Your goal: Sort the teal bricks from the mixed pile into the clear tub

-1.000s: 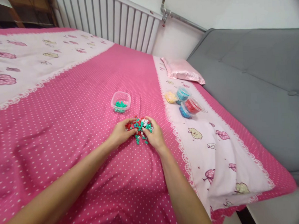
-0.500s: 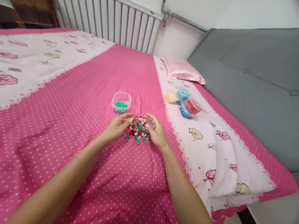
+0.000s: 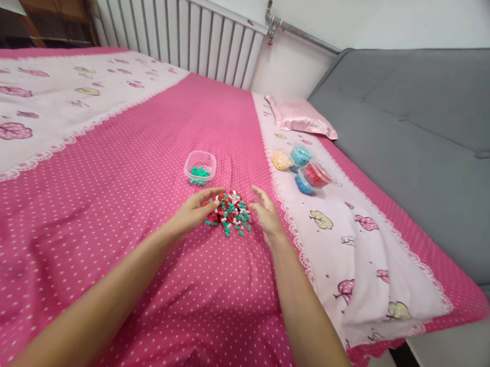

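A heap of small red, green and white plastic pieces [image 3: 232,212] lies on the pink dotted bedspread [image 3: 218,294]. My left hand [image 3: 196,209] curves around the heap's left side, fingers stretched over its edge and seeming to touch it. To the right, my right hand [image 3: 266,211] is held apart from the heap with its fingers spread and nothing in them. Just beyond my left hand stands a clear plastic tub [image 3: 200,159], without a lid, holding some green pieces [image 3: 199,174] at the bottom.
Several clear tubs cluster on the white strip at right: one with yellow pieces [image 3: 281,160], one with red pieces [image 3: 316,174], others blue. A pink pillow [image 3: 301,117] lies behind them. The grey padded headboard [image 3: 415,141] borders the bed, and a white radiator [image 3: 179,28] stands beyond.
My right hand has drawn away from the heap to the right. The left hand has shifted slightly right over the pieces, and the heap has spread a little rightward.
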Tool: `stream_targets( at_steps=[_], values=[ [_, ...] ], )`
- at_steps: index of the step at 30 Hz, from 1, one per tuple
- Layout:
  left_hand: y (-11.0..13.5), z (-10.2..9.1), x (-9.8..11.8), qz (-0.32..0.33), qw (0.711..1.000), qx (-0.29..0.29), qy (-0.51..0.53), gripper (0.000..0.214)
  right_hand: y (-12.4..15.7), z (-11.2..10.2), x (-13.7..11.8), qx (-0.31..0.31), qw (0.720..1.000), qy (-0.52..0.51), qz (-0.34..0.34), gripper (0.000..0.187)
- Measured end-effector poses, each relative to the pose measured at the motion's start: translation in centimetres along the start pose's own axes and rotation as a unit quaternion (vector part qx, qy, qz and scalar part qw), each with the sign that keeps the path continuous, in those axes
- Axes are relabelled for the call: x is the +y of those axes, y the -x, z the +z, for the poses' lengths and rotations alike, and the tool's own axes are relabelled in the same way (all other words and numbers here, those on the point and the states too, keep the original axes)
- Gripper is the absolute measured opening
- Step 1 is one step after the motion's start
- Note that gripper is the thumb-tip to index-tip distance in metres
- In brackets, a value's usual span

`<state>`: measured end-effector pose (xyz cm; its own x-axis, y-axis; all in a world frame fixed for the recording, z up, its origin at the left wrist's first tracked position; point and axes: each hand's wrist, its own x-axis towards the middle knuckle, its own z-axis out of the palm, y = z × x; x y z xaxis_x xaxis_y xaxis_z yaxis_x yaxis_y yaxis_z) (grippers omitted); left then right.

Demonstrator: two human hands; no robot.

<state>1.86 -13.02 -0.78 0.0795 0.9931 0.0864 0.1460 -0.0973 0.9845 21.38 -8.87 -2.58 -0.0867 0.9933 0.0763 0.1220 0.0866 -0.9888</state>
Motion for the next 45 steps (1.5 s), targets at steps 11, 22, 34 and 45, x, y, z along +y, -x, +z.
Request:
stream_targets(
  at_steps=[11,22,34,45],
  values=[
    [-0.1,1.6,-3.8,0.015,0.992,0.029,-0.122,0.105,-2.4,2.6,3.6,-0.063,0.995,0.064,0.035,0.066],
    [-0.4,2.4,-4.2,0.037,0.987,0.01,-0.153,0.075,-0.5,3.3,1.5,-0.09,0.989,-0.115,0.024,0.053],
    [1.7,0.2,-2.6,0.107,0.956,0.089,-0.257,0.054,1.0,0.7,-0.5,0.077,0.99,-0.115,0.038,0.042],
    [3.1,-0.9,2.2,0.132,0.942,0.152,-0.269,0.019,1.4,-2.5,-0.2,0.136,0.989,0.054,-0.028,0.041]
  ],
)
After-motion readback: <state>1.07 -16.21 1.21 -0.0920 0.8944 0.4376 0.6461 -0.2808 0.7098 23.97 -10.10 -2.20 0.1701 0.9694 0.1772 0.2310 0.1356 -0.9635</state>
